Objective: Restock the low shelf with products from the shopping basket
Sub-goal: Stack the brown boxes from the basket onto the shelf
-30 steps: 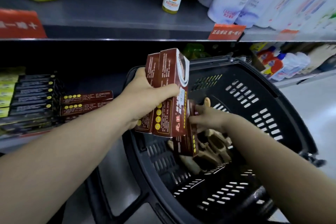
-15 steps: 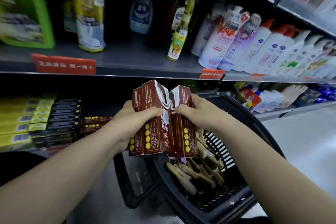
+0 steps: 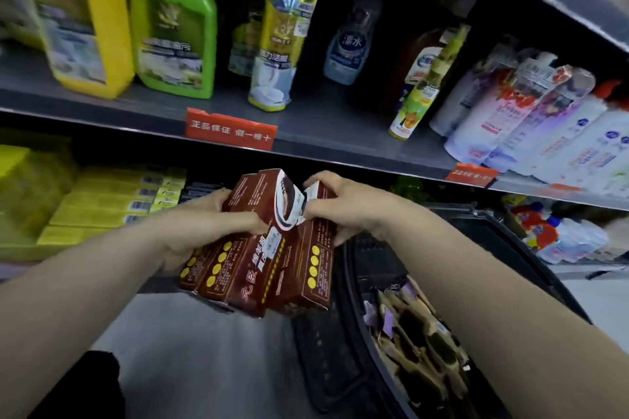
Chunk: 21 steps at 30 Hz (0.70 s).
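Left side is pretty smeared. A yellow jug [image 3: 85, 20] sits at the left end of the upper shelf [image 3: 323, 133], cut off at the top, label unreadable. A green jug [image 3: 173, 24] touches it on its right, and both stand close to the shelf's front edge. Below, yellow-green boxes [image 3: 112, 204] are stacked flat at the left end of the low shelf [image 3: 13, 270]. That shelf's back is just dark, so I can't tell what's in there.

The left hand [image 3: 204, 224] comes in from the lower left and grips the left side of a fanned bunch of brown cartons [image 3: 269, 248]. Its thumb is across the front and its fingers are hidden behind them. Looks like four cartons, but they overlap, so the count's not certain. They're upright and off any surface, in front of the low shelf's opening and under the upper shelf's front edge.

The right hand [image 3: 343, 207] has its fingers curled over the top end of the rightmost carton, pinching it against the others. Its palm side is hidden.

Just right of the cartons is the black shopping basket [image 3: 510, 248], with its near end cut off by the frame's bottom. Tan packets [image 3: 418, 343] lie inside along its left wall, partly covered by the right forearm. White bottles [image 3: 544, 133] crowd the right end of the upper shelf and run out of frame.
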Tool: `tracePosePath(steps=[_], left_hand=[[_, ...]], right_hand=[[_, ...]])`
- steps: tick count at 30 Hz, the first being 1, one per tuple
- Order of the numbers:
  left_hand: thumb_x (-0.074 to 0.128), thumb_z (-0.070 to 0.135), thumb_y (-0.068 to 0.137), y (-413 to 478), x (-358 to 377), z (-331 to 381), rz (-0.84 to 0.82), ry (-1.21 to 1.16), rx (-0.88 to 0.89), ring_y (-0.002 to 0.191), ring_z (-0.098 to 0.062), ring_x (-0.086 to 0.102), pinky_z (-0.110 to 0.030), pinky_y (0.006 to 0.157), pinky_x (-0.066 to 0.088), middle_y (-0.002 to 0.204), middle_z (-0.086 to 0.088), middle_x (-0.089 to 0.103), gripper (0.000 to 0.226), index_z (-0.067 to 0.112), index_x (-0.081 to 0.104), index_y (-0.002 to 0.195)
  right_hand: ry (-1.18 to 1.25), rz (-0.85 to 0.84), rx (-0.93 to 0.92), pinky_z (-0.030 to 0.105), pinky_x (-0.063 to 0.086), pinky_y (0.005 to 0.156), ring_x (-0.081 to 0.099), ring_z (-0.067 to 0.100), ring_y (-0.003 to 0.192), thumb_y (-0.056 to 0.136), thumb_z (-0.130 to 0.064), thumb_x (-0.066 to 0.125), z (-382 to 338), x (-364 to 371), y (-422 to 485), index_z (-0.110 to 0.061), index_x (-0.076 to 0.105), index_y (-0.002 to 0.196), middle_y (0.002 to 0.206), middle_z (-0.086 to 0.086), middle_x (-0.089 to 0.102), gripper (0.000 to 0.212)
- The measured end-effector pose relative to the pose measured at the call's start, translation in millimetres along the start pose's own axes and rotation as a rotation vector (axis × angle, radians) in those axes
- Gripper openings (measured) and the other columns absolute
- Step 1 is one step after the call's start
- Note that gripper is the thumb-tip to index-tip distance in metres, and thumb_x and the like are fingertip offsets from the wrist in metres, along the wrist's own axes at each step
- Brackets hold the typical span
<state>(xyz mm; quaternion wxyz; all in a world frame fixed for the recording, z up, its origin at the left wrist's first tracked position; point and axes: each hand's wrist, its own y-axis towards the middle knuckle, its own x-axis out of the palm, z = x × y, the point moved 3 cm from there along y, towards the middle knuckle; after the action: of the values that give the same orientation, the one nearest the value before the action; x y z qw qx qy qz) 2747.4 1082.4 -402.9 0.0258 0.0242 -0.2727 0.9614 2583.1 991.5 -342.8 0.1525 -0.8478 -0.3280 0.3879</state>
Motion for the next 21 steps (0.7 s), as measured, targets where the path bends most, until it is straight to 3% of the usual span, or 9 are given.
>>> tracePosePath(steps=[3,7,10,13,16,18,21], left_hand=[[0.086,0.025,0.055,3.0,-33.4,-8.8,0.19,0.11,-0.002,0.076,-0.032,0.071,-0.044,0.068,0.057,0.089,-0.011,0.073,0.058,0.033,0.053,0.102],[0.08,0.024,0.065,6.5,-69.9,-19.7,0.402,0.167,0.032,0.073,-0.022,0.066,-0.027,0.06,0.051,0.087,-0.007,0.068,0.039,0.027,0.052,0.093],[0.08,0.03,0.063,9.8,-87.7,-27.5,0.477,0.197,-0.006,0.079,-0.022,0.062,-0.029,0.066,0.049,0.091,-0.005,0.064,0.058,0.025,0.045,0.108],[0.081,0.032,0.059,16.9,-97.3,-34.7,0.473,0.17,-0.023,0.084,-0.027,0.063,-0.038,0.079,0.053,0.096,-0.008,0.065,0.064,0.024,0.047,0.113],[0.082,0.032,0.059,24.4,-105.7,-41.0,0.483,0.156,-0.037,0.084,-0.027,0.064,-0.04,0.078,0.053,0.095,-0.007,0.065,0.067,0.026,0.047,0.115],[0.082,0.032,0.06,30.2,-111.8,-44.8,0.489,0.14,-0.063,0.082,-0.027,0.064,-0.038,0.074,0.053,0.094,-0.007,0.065,0.069,0.027,0.044,0.118],[0.082,0.037,0.054,40.0,-118.0,-45.3,0.475,0.143,-0.087,0.082,-0.028,0.067,-0.044,0.077,0.054,0.096,-0.007,0.067,0.071,0.028,0.048,0.117]], right_hand=[[0.04,-0.01,0.034,0.019,0.05,0.044,0.061,0.009,0.057,0.083,-0.017,0.067,-2.9,12.5,29.1,-0.018,0.047,0.115,0.091,0.005,0.056,0.038],[0.124,0.024,0.098,0.019,0.049,0.042,0.058,0.01,0.054,0.086,-0.015,0.06,6.3,23.1,72.7,-0.021,0.046,0.112,0.085,0.004,0.059,0.03],[0.18,0.107,0.172,0.018,0.05,0.043,0.058,0.013,0.06,0.092,-0.015,0.052,18.4,21.7,104.4,-0.019,0.053,0.094,0.082,0.005,0.058,0.005],[0.283,0.222,0.277,0.02,0.05,0.04,0.058,0.02,0.061,0.094,-0.014,0.053,34.9,13.4,139.6,-0.011,0.051,0.08,0.079,0.01,0.056,0.015],[0.408,0.282,0.358,0.025,0.054,0.044,0.063,0.027,0.077,0.093,-0.015,0.056,44.0,11.3,174.4,-0.004,0.051,0.093,0.088,0.013,0.056,0.012],[0.44,0.283,0.378,0.027,0.055,0.053,0.064,0.025,0.087,0.089,-0.017,0.064,50.1,12.6,197.3,-0.006,0.052,0.106,0.1,0.012,0.056,0.023],[0.41,0.222,0.344,0.024,0.053,0.074,0.062,0.016,0.086,0.077,-0.011,0.075,55.6,18.5,228.1,-0.006,0.056,0.109,0.108,0.008,0.059,0.037]])
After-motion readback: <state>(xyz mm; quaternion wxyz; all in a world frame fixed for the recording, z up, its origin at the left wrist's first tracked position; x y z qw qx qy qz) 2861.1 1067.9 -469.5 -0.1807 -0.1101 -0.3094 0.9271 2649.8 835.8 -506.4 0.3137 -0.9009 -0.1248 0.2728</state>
